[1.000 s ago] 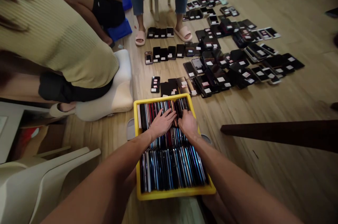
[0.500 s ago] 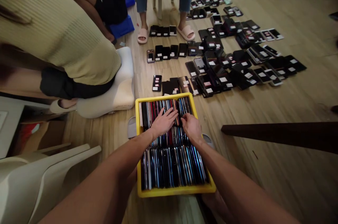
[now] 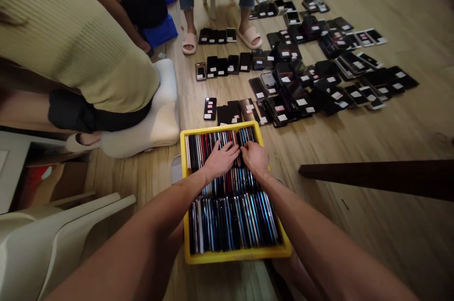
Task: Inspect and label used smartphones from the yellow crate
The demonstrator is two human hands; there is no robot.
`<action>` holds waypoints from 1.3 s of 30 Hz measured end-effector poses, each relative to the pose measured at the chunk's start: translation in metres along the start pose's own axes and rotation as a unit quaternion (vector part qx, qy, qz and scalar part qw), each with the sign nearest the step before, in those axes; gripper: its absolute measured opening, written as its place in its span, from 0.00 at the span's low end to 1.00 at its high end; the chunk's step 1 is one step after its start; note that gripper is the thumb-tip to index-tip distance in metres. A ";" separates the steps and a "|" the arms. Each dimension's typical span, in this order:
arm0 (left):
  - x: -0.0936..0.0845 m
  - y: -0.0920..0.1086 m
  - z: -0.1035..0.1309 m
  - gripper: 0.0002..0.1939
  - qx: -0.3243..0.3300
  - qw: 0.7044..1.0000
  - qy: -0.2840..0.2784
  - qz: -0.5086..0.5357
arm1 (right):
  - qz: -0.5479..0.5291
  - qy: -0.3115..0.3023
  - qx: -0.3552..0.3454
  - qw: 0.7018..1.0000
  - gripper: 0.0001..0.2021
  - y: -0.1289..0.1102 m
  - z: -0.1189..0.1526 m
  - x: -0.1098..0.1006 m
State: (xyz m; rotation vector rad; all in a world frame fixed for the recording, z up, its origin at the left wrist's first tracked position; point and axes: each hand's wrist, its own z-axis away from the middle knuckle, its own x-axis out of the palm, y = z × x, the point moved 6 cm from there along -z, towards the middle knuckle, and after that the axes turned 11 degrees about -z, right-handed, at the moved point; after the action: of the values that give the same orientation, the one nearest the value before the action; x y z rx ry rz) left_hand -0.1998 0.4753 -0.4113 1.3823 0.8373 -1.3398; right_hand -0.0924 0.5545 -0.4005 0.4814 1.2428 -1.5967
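A yellow crate (image 3: 237, 258) in front of me is packed with phones (image 3: 232, 223) standing on edge in rows. My left hand (image 3: 222, 160) lies over the far row with its fingers spread, touching the tops of the phones. Close to its right, my right hand (image 3: 256, 157) is closed, thumb and fingertips curled together at a dark gap in that row. What these fingers grip, if anything, is hidden. The hands nearly meet at the fingertips. Both forearms cover parts of the crate's sides and the middle row.
Beyond the crate, many labelled phones (image 3: 294, 102) lie in rows and stacks on the wooden floor (image 3: 354, 234). A seated person's slippers (image 3: 249, 37) stand among them. Another person sits at left on a pale cushion (image 3: 159, 116). White chair (image 3: 53, 244) at lower left; dark leg (image 3: 372, 180) at right.
My right hand has shifted slightly up and left, closer to the left hand's fingertips. The left hand stays spread on the phones. The camera view has moved a little.
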 end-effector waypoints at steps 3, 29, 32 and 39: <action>-0.004 -0.001 -0.004 0.24 0.014 1.000 0.000 -0.019 | 0.000 0.001 0.002 1.000 0.12 0.001 -0.002 0.001; 0.025 0.023 0.010 0.32 -0.004 0.994 -0.011 -0.108 | -0.006 -0.043 0.028 0.999 0.14 0.010 -0.032 0.002; 0.022 0.026 0.011 0.33 -0.006 0.991 -0.030 -0.131 | -0.007 -0.066 0.025 0.998 0.13 0.006 -0.031 0.001; -0.050 0.016 0.026 0.32 -0.032 0.995 -0.087 0.034 | -0.033 -0.151 -0.083 0.984 0.09 -0.013 0.034 -0.059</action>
State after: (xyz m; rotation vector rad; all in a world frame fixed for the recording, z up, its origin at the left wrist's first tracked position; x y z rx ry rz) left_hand -0.1997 0.4547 -0.3565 1.2153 0.7052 -1.3477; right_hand -0.0714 0.5516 -0.3346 0.0877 1.1544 -1.5381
